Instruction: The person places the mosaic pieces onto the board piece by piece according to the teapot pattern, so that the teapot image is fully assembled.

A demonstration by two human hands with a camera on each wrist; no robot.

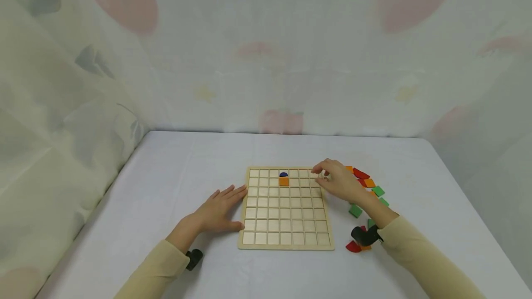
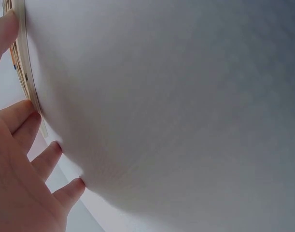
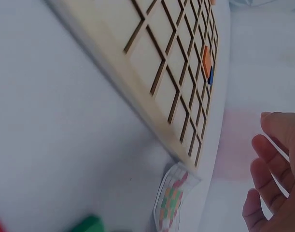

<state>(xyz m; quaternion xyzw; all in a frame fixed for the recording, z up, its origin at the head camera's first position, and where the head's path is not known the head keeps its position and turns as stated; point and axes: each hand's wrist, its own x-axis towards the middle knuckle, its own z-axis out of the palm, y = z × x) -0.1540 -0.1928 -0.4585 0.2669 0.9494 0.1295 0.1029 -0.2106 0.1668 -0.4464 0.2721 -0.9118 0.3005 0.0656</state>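
Note:
A wooden grid board [image 1: 287, 247] lies flat on the table. In its upper rows an orange square tile [image 1: 284, 182] sits just below a dark blue half-round tile [image 1: 283, 174]. My left hand [image 1: 218, 211] rests at the board's left side, fingers spread and straight, with fingertips and thumb touching the edge. Over the upper right corner hovers my right hand [image 1: 338, 181], its fingers loosely bent and apart from the thumb. Nothing shows between them in the right wrist view, where the blue tile [image 3: 210, 76] and orange tile [image 3: 206, 62] appear far off.
Right of the board lie several loose pieces, among them a green square [image 1: 355, 211], a red piece [image 1: 360, 173] and a red quarter-round [image 1: 353, 247]. My right forearm covers some. A clear sheet with a printed coloured grid [image 3: 170, 203] lies by the board's corner.

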